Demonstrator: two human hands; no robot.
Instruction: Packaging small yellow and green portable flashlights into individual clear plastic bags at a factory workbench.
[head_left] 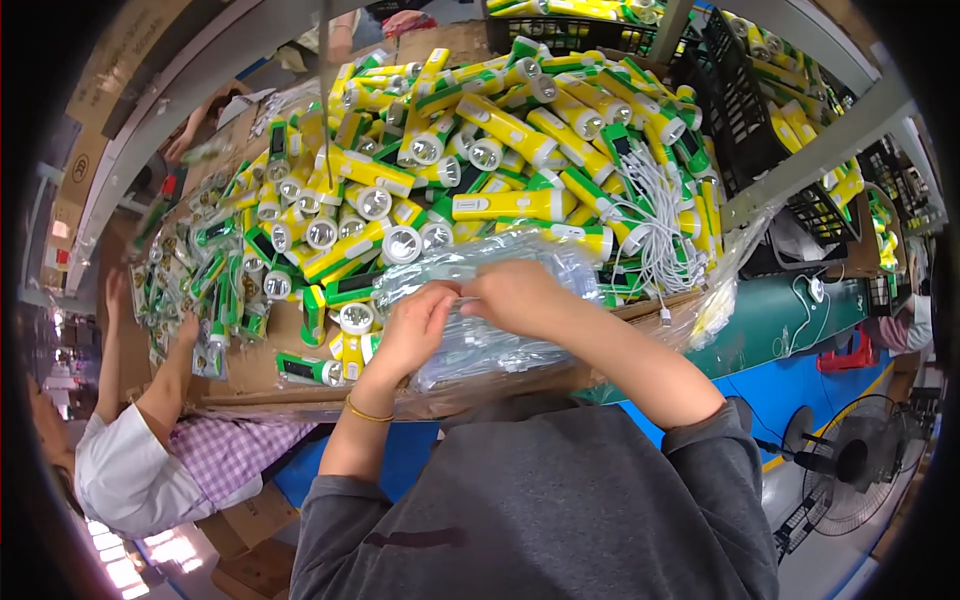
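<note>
Both my hands meet over a stack of clear plastic bags at the table's front edge. My left hand is closed, thumb and fingertips pinched at what looks like the edge of one thin clear bag. Close against it, my right hand is closed too, its fingertips pinching the same film. Part of the grip is hidden behind the fingers. Just beyond lies a big heap of yellow and green flashlights with round clear lenses. To the right of my hands, a bundle of white cables rests on the heap.
At the left, a co-worker's hands are beside several bagged flashlights. Black crates with more flashlights stand at the right, behind a grey metal post. A fan stands at the lower right, beside the green tabletop.
</note>
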